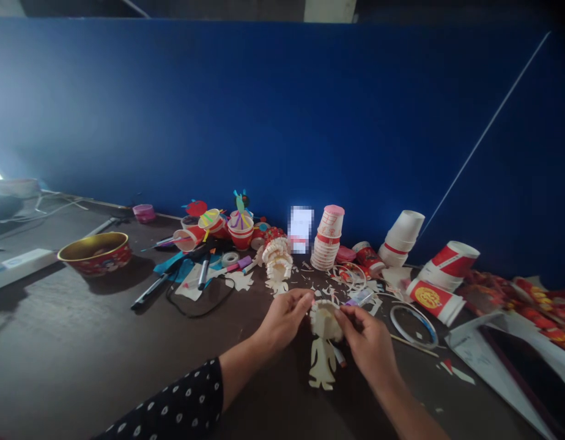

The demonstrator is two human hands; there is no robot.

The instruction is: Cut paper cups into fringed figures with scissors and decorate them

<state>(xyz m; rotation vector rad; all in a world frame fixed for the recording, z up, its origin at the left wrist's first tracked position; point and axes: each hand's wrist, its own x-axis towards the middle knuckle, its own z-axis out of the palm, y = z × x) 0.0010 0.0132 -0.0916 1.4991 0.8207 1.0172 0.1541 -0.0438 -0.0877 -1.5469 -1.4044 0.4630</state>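
A pale paper cutout shaped like a doll [323, 360] is in front of me, with a rounded fringed top and a dress-shaped body with arms and feet. My left hand [285, 316] pinches the left side of its fringed top. On the opposite side, my right hand [365, 339] grips the edge between thumb and fingers. A marker [339, 355] lies partly hidden behind the cutout. Just beyond my left hand stands a similar fringed paper piece [277, 263], its cut strips curling outward.
Stacked paper cups [328, 241] and more cups [400, 238] line the blue partition [264, 110]. Left are a red-gold bowl [96, 255] and a black marker [203, 272]. Paper scraps [305, 284] litter the middle. A tape ring [413, 327] and a dark phone-like slab [530, 376] lie right.
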